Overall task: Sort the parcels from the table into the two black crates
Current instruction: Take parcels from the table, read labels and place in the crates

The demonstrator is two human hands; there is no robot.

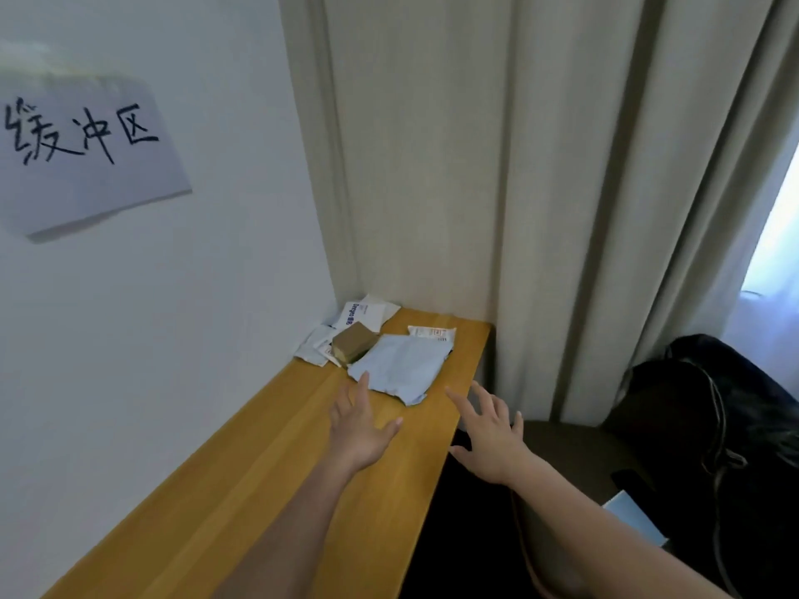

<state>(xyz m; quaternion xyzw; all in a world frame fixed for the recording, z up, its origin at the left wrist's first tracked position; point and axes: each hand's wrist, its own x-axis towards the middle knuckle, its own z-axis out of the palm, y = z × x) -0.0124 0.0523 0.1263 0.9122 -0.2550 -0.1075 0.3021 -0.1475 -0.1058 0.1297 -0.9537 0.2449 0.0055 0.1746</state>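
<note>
A pile of parcels lies at the far end of the wooden table (268,469), in the corner. Nearest is a large pale blue mailer (400,367). Behind it sit a small brown cardboard box (352,341), a white mailer with blue print (361,315), small white packets (313,348) and a white labelled packet (431,332). My left hand (359,430) is stretched out with spread fingers, its fingertips at the blue mailer's near edge. My right hand (488,434) hovers open over the table's right edge, holding nothing. No black crate is in view.
A white wall with a handwritten paper sign (86,144) runs along the left. Beige curtains (519,188) hang behind the table. A dark chair with a black bag (713,408) stands to the right, with a light blue item (635,518) below it.
</note>
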